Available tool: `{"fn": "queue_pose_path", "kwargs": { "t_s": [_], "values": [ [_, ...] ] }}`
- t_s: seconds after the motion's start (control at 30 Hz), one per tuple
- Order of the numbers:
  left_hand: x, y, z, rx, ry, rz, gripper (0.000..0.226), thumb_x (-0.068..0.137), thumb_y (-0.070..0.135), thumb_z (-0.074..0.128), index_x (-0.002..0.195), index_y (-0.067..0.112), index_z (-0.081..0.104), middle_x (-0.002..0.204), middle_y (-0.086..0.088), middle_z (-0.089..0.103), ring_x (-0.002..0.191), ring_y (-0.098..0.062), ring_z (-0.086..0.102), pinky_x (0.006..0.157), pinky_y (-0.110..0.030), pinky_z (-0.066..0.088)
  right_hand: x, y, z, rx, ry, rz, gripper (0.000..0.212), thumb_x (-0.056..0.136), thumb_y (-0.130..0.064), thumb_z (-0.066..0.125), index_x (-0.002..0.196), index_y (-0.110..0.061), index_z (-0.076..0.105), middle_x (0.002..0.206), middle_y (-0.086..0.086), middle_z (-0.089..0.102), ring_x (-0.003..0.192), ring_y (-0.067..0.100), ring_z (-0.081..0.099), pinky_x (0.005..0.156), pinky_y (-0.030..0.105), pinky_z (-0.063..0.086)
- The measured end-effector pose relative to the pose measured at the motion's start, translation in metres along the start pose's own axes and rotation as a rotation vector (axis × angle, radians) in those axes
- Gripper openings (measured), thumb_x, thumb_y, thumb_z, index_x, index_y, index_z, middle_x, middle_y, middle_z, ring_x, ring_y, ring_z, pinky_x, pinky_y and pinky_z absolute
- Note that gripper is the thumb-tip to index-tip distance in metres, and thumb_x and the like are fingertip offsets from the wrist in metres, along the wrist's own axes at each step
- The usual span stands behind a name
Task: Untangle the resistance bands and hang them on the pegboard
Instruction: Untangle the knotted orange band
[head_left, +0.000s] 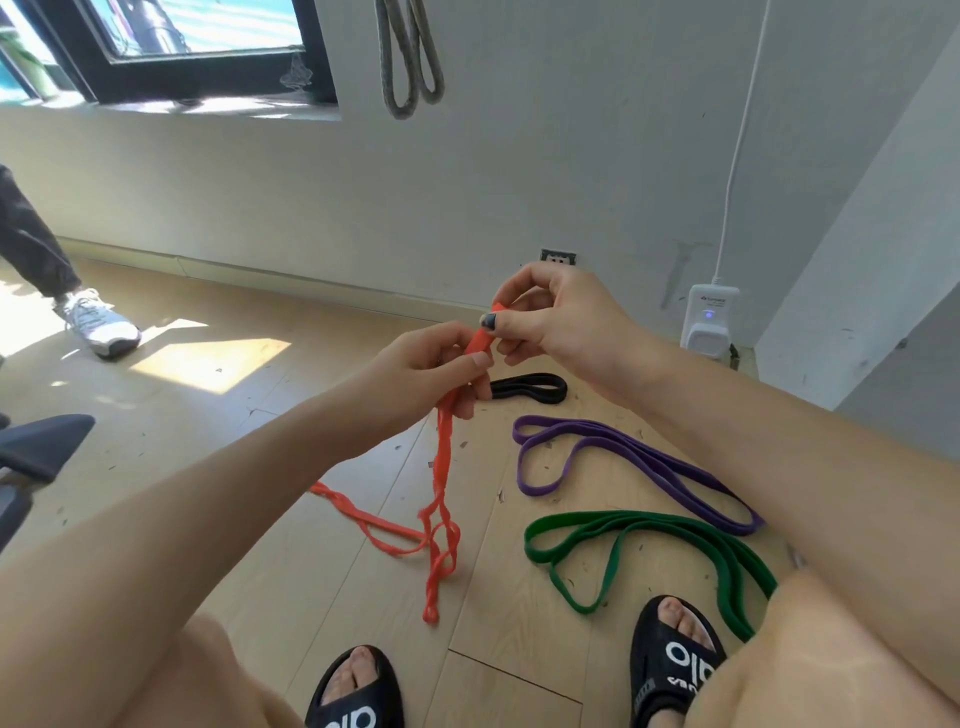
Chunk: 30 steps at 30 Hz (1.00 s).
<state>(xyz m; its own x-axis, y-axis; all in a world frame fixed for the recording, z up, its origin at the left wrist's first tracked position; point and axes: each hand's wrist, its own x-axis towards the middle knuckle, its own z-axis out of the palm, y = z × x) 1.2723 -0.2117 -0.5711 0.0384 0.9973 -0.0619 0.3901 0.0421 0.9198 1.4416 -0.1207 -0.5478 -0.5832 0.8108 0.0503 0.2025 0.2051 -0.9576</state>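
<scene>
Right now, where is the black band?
In the head view the black band lies on the floor near the wall, just beyond the purple band and below the right hand.

A grey looped band (410, 57) hanging on the white wall runs off the top edge, its hook unseen. A bystander's dark trouser leg (28, 234) is cut by the left edge. The green flat rubber band (623, 525) disappears behind the right knee.

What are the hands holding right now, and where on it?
Both hands pinch the orange resistance band at its top end: the right hand above, the left hand just below. The rest hangs twisted to the floor.
</scene>
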Motion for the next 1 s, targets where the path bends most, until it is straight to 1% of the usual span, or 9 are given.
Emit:
{"fn": "queue_pose_path", "kwargs": {
  "t_s": [0.1,0.27,0.37,0.47,0.63,0.7,0.83,0.93,1.0],
  "values": [
    [0.0,0.0,0.001,-0.045,-0.016,-0.006,0.015,0.106,0.017,0.049,0.108,0.012,0.063,0.089,-0.004,0.071,0.077,-0.018,0.065,0.08,-0.031,0.056,0.001,0.001,0.001,-0.01,0.002,-0.002,0.017,0.094,-0.007,0.072,0.107,-0.003,0.064,0.088,0.015,0.072,0.07,0.014,0.071,0.064,0.023,0.058],
    [0.001,-0.001,-0.003,-0.291,-0.082,-0.078,0.026,0.104,0.004,0.049,0.125,0.007,0.064,0.106,-0.008,0.075,0.097,-0.02,0.072,0.091,-0.031,0.058,0.002,0.002,0.0,0.024,0.008,-0.01,0.014,0.093,-0.003,0.071,0.105,-0.001,0.063,0.086,0.013,0.073,0.068,0.016,0.073,0.064,0.022,0.058],
    [-0.001,-0.003,-0.009,-0.305,-0.118,-0.097,0.024,0.103,0.006,0.051,0.123,0.005,0.064,0.101,-0.007,0.073,0.083,-0.016,0.068,0.08,-0.025,0.057,0.002,0.002,-0.001,0.038,0.012,-0.003,0.014,0.093,-0.002,0.072,0.104,-0.001,0.064,0.088,0.016,0.072,0.069,0.017,0.072,0.064,0.025,0.059],
    [-0.003,-0.002,-0.008,-0.191,-0.102,-0.106,0.019,0.104,0.012,0.051,0.117,0.006,0.064,0.089,-0.005,0.071,0.066,-0.011,0.06,0.065,-0.02,0.053,0.002,0.003,0.001,0.017,0.008,0.007,0.014,0.093,-0.003,0.072,0.104,-0.002,0.064,0.092,0.019,0.072,0.073,0.02,0.071,0.065,0.026,0.061],
    [-0.001,-0.002,-0.005,-0.061,-0.067,-0.093,0.019,0.108,0.021,0.045,0.115,0.015,0.061,0.068,0.006,0.056,0.066,-0.013,0.061,0.076,-0.027,0.059,0.005,0.004,0.0,-0.006,0.03,0.02,0.012,0.095,-0.005,0.07,0.105,-0.004,0.063,0.094,0.016,0.07,0.077,0.021,0.071,0.068,0.028,0.063],
    [0.001,-0.002,-0.004,-0.031,-0.064,-0.089,0.019,0.108,0.021,0.044,0.115,0.013,0.061,0.066,0.006,0.051,0.058,-0.011,0.049,0.067,-0.025,0.056,0.006,0.005,0.0,-0.017,0.013,0.05,0.016,0.097,-0.008,0.068,0.111,-0.005,0.062,0.096,0.016,0.069,0.082,0.023,0.072,0.071,0.029,0.063],
    [-0.001,-0.002,0.001,0.016,-0.086,-0.075,0.016,0.107,0.016,0.048,0.113,0.011,0.061,0.078,-0.001,0.064,0.057,-0.013,0.041,0.053,-0.023,0.041,0.008,0.011,0.001,-0.308,-0.022,0.012,0.018,0.098,-0.015,0.065,0.115,-0.018,0.062,0.1,0.004,0.069,0.095,0.022,0.069,0.086,0.037,0.06],
    [-0.002,-0.004,0.0,0.057,-0.075,-0.084,0.015,0.106,0.017,0.05,0.111,0.012,0.063,0.085,-0.005,0.07,0.058,-0.015,0.042,0.055,-0.025,0.04,0.007,0.006,0.005,-0.525,-0.001,-0.167,0.028,0.094,-0.012,0.061,0.118,-0.026,0.063,0.115,-0.007,0.064,0.107,0.011,0.059,0.092,0.027,0.048],
    [-0.001,-0.004,-0.001,0.075,-0.06,-0.089,0.015,0.106,0.019,0.05,0.111,0.014,0.064,0.088,-0.005,0.074,0.057,-0.012,0.043,0.055,-0.022,0.041,0.005,0.0,0.008,-0.561,-0.049,-0.242,0.027,0.097,-0.013,0.056,0.12,-0.026,0.063,0.116,-0.01,0.064,0.108,0.007,0.058,0.088,0.02,0.043]
  ]
}}
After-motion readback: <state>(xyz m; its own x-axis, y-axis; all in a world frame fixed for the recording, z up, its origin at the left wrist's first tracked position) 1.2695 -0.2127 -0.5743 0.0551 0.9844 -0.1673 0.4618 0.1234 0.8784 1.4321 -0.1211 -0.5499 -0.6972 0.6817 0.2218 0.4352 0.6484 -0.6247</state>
